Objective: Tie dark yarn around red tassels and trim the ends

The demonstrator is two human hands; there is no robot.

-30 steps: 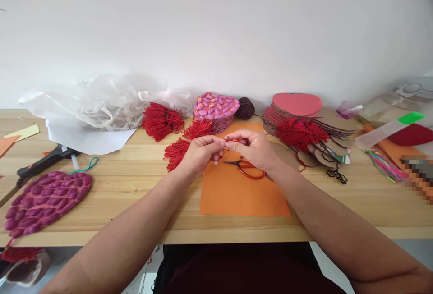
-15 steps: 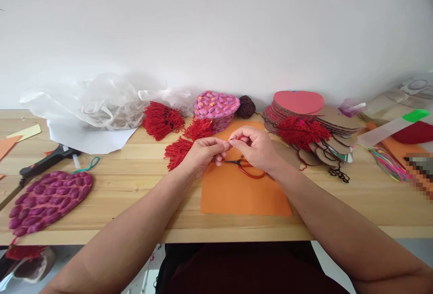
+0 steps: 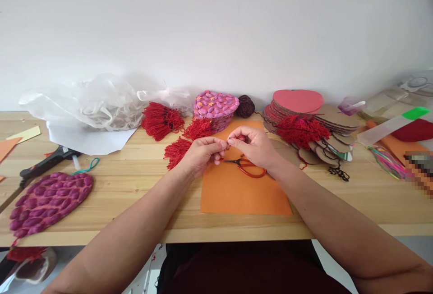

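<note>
My left hand (image 3: 204, 155) and my right hand (image 3: 254, 148) meet above an orange sheet (image 3: 240, 195), their fingertips pinched close together. Something tiny and dark shows at the pinch, and a trace of red lies by the fingers; it is too small to name. Below my right hand, scissors (image 3: 252, 172) with red handles rest on the sheet, their dark blades pointing left. Just behind my left wrist is a red yarn tassel (image 3: 176, 152). Another red tassel (image 3: 198, 128) lies farther back, partly under a pink-and-purple studded piece (image 3: 216, 104).
At the back are a red yarn bundle (image 3: 162, 121), a dark yarn ball (image 3: 246, 106), stacked cardboard shapes (image 3: 297, 101) and plastic bags (image 3: 108, 102). A glue gun (image 3: 50, 163) and a purple studded heart (image 3: 50, 201) lie left. Colored cords (image 3: 389, 161) lie right.
Both hands keep nearly the same pinched pose, with only a slight shift of the fingertips to the left. Everything on the table stays in place; the view has moved slightly.
</note>
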